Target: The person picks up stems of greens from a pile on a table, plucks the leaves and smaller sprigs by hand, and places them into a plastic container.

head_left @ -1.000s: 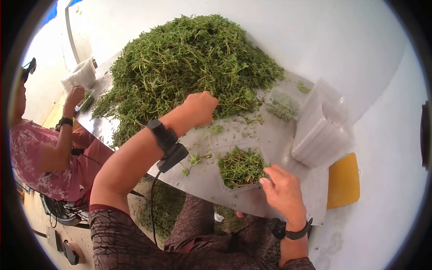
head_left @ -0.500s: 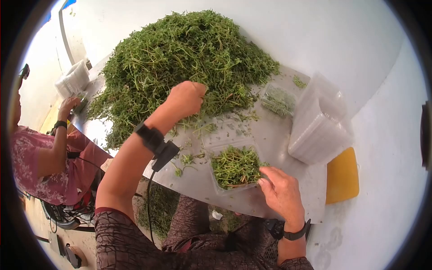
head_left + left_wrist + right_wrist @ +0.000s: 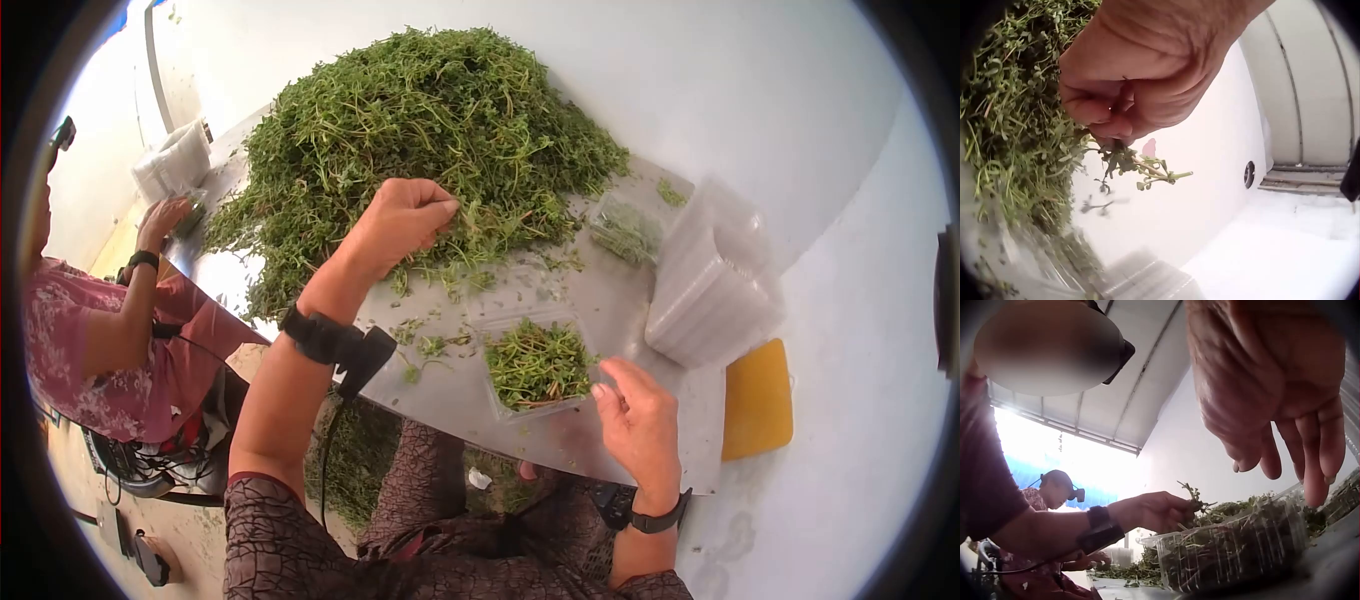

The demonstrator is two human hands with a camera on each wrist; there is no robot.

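Note:
My left hand [image 3: 405, 222] is raised in front of a large heap of leafy green stems [image 3: 430, 110]. Its curled fingers and thumb pinch a small leafy sprig [image 3: 1160, 174], whose cut end sticks out below the fingers in the left wrist view. Nearer the table edge stands a clear plastic container [image 3: 1235, 556], its lid folded back, filled with greens [image 3: 540, 365]. My right hand [image 3: 640, 425] hovers at the container's right side, fingers loosely extended and holding nothing, fingertips close to the rim.
Behind the open container sits a filled clear box [image 3: 625, 228], beside a tall stack of clear containers [image 3: 705, 290]. Loose sprigs [image 3: 432, 346] lie on the metal table [image 3: 610, 310]. A yellow panel [image 3: 757, 400] is at the right. Another person [image 3: 120, 340] works at the left.
My left hand has shifted left along the front of the heap and turned, so its pinching thumb now shows. My right hand has drawn slightly away from the container's rim.

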